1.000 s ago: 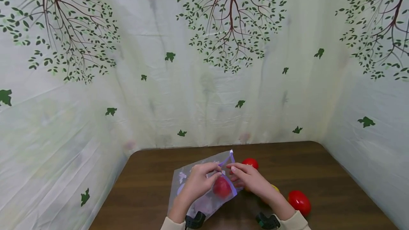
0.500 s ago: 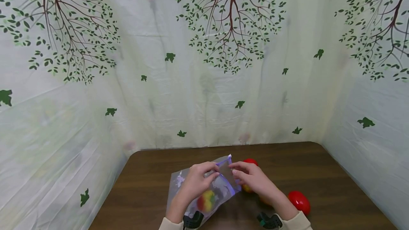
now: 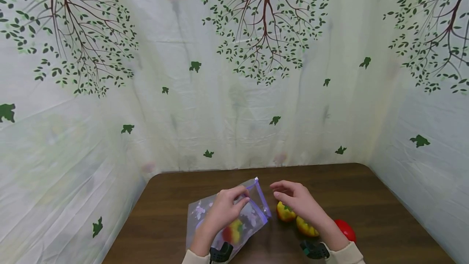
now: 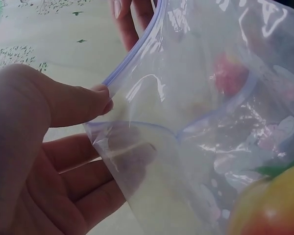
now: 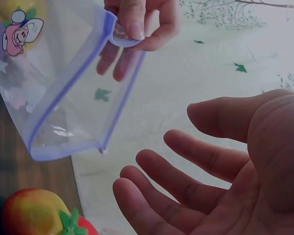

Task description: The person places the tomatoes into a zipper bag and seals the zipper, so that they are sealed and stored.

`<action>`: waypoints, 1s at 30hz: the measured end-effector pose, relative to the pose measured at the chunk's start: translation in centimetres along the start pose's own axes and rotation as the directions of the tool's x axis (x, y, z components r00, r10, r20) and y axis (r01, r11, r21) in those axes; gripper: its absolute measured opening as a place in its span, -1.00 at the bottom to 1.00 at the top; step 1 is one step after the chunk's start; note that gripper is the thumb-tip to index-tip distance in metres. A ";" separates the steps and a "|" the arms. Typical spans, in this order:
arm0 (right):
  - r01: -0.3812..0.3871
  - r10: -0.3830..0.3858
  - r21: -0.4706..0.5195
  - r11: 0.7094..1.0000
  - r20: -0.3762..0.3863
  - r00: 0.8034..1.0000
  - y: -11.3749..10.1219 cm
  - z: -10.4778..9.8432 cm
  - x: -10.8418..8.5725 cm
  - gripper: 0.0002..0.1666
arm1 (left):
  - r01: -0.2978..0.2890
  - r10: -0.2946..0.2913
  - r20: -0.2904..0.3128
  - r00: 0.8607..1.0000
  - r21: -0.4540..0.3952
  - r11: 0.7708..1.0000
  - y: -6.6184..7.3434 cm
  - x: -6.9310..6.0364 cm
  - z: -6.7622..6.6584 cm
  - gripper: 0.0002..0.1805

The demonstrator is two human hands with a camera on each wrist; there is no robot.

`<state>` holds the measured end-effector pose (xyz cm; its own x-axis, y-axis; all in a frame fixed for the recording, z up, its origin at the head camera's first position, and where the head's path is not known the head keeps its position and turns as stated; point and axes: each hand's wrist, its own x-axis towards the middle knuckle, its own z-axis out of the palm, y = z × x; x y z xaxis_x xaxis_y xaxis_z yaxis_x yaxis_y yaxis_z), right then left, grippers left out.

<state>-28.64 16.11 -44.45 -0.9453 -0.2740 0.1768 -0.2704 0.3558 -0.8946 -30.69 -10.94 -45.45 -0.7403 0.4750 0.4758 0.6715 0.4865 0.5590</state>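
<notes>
My left hand [image 3: 229,207] pinches the mouth edge of a clear zip bag [image 3: 253,229] with a lavender zip edge. In the left wrist view, its thumb and fingers lie on opposite sides of that edge. The bag's mouth gapes to the right. Inside lies a red-and-yellow fruit [image 3: 232,231] with a green top. My right hand [image 3: 297,199], its fingers loosely bent and holding nothing, hovers to the right of the bag's mouth, apart from it. Below it on the table are a yellow-and-red fruit [image 3: 285,212] with a green stem and a yellow fruit [image 3: 305,228].
A shiny red fruit [image 3: 345,229] lies beside the right forearm, partly covered by it. The brown table [image 3: 384,215] runs back to a pale curtain [image 3: 234,133] printed with trees and leaves. Dark cameras are strapped to both wrists.
A red fruit near the bag's mouth is no longer seen there; a red-and-yellow one shows lower inside. My right hand has moved right, away from the bag. My left hand keeps its pinch.
</notes>
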 end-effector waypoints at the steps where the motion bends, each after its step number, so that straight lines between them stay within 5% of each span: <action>1: 0.002 -0.002 -0.010 1.000 -0.008 1.000 0.0 -0.1 0.0 -0.62 | 0.005 -0.005 0.004 1.000 0.004 1.000 0.0 0.0 0.0 -0.95; 14: -0.061 0.049 -0.122 0.991 -0.095 0.994 0.5 -0.8 0.0 -0.70 | -0.004 0.004 -0.030 1.000 0.025 1.000 0.3 -0.1 0.1 -0.96; 30: -0.164 0.141 -0.167 0.972 -0.142 0.980 1.5 -1.1 0.2 -0.56 | -0.051 0.052 -0.063 0.997 0.022 0.998 0.0 0.0 0.7 -0.87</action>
<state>-29.42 17.61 -45.29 -0.9902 -0.0911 0.1055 -0.1382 0.5402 -0.8301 -30.67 -10.46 -45.96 -0.7048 0.4524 0.5464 0.7089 0.4777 0.5189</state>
